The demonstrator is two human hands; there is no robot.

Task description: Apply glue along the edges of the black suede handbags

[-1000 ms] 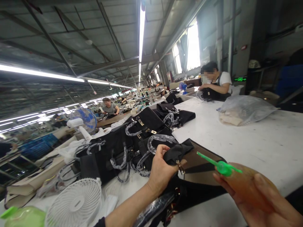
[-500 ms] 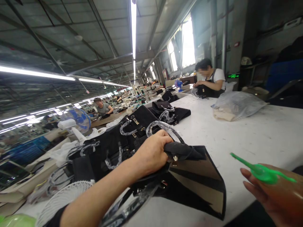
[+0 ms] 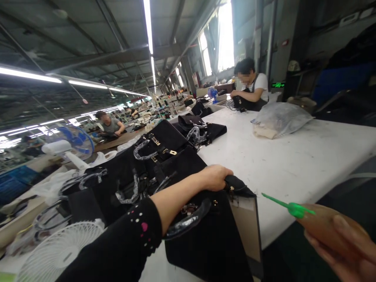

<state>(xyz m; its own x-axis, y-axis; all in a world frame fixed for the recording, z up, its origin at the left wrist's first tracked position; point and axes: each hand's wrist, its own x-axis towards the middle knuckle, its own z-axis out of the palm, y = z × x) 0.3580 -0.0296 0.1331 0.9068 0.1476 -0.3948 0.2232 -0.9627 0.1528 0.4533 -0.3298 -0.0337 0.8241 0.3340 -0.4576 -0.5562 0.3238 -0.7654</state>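
My left hand (image 3: 216,177) grips the top edge of a black handbag (image 3: 211,239) that stands upright at the near edge of the white table (image 3: 293,156). A plastic-wrapped handle (image 3: 188,221) hangs from the bag under my forearm. My right hand (image 3: 343,246) at the lower right holds a brownish squeeze bottle (image 3: 326,229) with a green pointed nozzle (image 3: 289,207), aimed left toward the bag but apart from it.
Several more black handbags (image 3: 158,156) with wrapped handles are piled left of mine. A white fan (image 3: 58,250) and a blue-bladed fan (image 3: 75,141) stand at the left. A clear plastic bag (image 3: 279,117) lies farther on the table. Other people (image 3: 249,88) work at the far end.
My left hand has pulled the bag closer and stood it upright at the table's edge. My right hand with the bottle stays at the lower right. The camera view has shifted.
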